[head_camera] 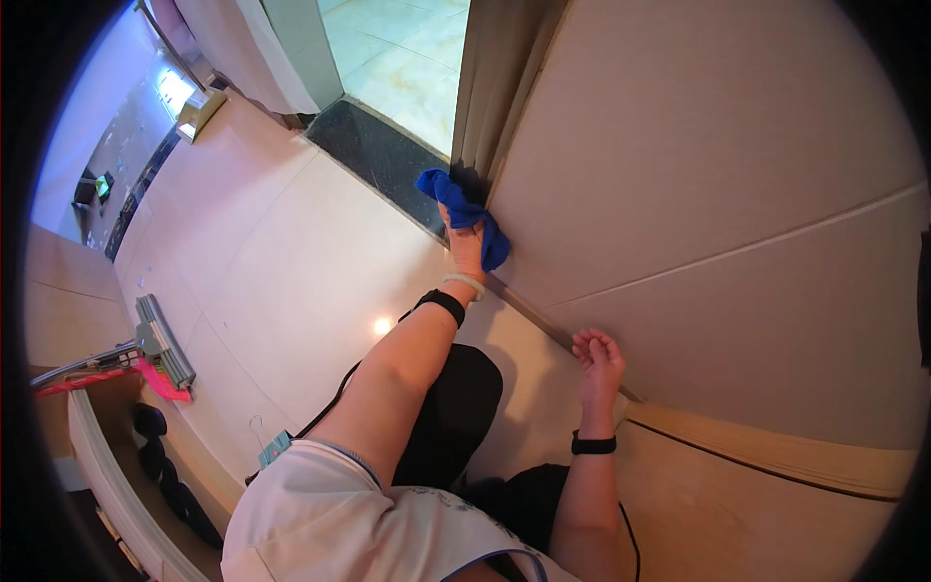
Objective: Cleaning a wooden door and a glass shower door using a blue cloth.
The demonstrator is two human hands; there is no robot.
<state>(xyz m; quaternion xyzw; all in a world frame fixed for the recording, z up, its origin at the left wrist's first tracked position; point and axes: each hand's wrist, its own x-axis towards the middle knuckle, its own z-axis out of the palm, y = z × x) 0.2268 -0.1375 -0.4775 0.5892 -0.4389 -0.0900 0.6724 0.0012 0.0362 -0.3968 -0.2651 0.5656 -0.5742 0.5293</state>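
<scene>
A blue cloth [452, 198] is in my left hand [463, 244], covering most of my fingers. The cloth touches the foot of the brown door frame [489, 94], where it meets the dark stone threshold [378, 156] and the pale wall panel [691, 167]. A light bangle and a black band circle my left wrist and forearm. My right hand [600, 356] holds nothing. Its fingers are loosely bent and slightly apart, close to the baseboard [534, 309], and I cannot tell whether it touches the panel. Another black band is on the right wrist.
On the left, a sponge mop [164, 342] and a pink broom head [164, 382] rest on the tiled floor [254, 240]. Dark shoes [171, 480] line a shelf at lower left. A long-handled dustpan [200, 116] stands farther back. Thin black cables run beside my body.
</scene>
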